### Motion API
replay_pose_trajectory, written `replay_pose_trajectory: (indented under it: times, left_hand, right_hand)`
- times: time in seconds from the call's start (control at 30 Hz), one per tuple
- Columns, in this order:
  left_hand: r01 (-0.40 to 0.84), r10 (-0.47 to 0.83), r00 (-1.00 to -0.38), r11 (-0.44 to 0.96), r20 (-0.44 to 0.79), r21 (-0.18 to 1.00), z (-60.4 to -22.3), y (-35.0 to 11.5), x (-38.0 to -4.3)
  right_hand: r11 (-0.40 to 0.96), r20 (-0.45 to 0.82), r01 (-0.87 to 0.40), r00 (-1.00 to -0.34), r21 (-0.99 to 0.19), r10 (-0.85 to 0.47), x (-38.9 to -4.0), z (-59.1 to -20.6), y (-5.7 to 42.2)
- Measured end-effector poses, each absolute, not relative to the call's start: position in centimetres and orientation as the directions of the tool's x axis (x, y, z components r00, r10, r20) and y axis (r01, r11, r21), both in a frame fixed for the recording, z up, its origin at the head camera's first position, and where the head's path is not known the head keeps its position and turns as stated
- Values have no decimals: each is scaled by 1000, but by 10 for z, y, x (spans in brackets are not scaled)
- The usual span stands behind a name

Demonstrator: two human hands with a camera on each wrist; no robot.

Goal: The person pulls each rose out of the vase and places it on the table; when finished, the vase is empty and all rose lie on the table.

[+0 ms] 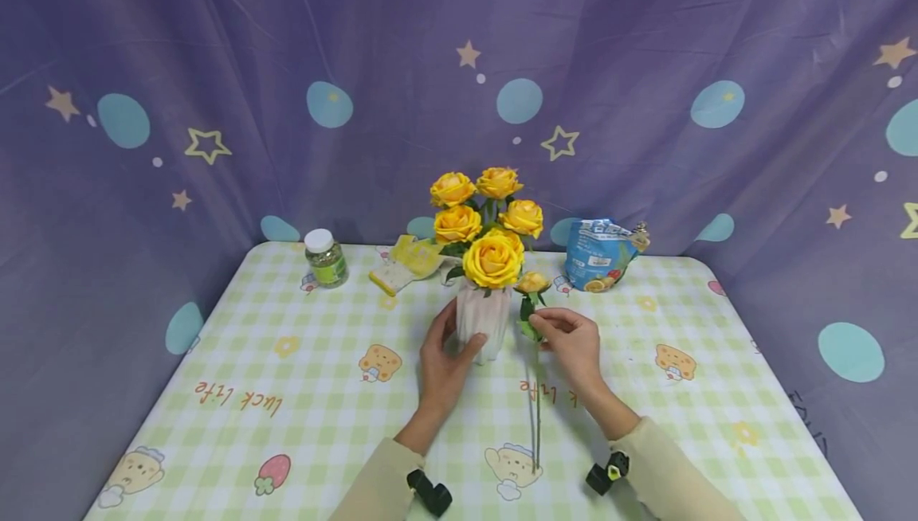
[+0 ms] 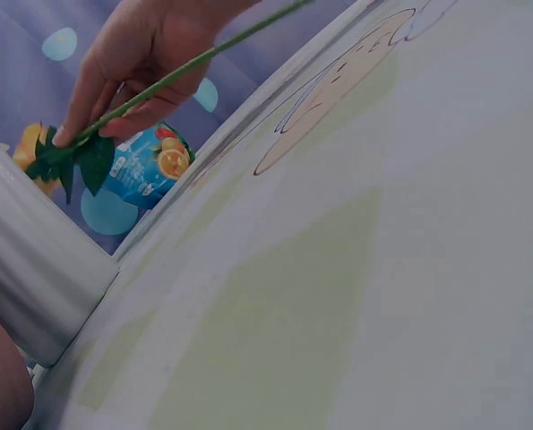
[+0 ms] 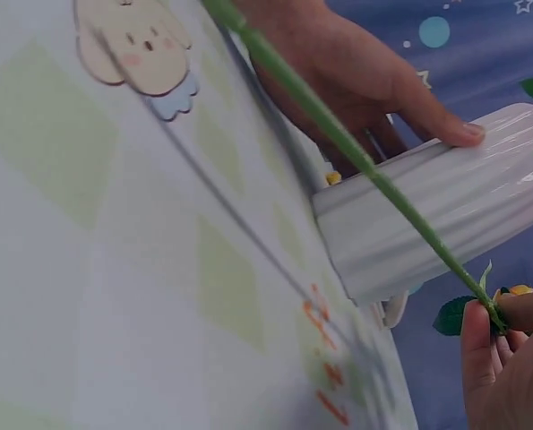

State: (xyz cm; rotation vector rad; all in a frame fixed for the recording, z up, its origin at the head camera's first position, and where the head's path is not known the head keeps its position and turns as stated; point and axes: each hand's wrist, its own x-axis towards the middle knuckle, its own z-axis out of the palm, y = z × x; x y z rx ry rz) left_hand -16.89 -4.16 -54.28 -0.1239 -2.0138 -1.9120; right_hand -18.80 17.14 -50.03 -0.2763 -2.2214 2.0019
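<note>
A white fluted vase (image 1: 484, 315) stands upright on the table, with several yellow roses (image 1: 493, 258) fanned out above its mouth. My left hand (image 1: 443, 366) grips the vase from the left, its thumb lying across the front. Just right of the vase, my right hand (image 1: 574, 346) pinches a single yellow rose (image 1: 533, 283) by its stem, close under the leaves. That bloom is smaller and points up and away; its long green stem (image 3: 351, 148) slants back over the tabletop. In the left wrist view, green leaves (image 2: 96, 161) hang beside the pinching fingertips.
A jar with a white lid (image 1: 327, 260) stands at the back left. Behind the vase lies a yellow and white packet (image 1: 410, 264). At the back right is a blue pouch (image 1: 598, 256). A checked cloth (image 1: 315, 378) covers the table, and a purple curtain (image 1: 402, 43) hangs behind.
</note>
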Motion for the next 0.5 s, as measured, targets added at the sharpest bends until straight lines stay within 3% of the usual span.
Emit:
replay_pose_trajectory:
  times: [0.5]
  left_hand:
    - [305,-180,-932,79,314,949,-543,-41,-169]
  right_hand:
    - [138,-45,74,-978,-988,203,-190,-525,164]
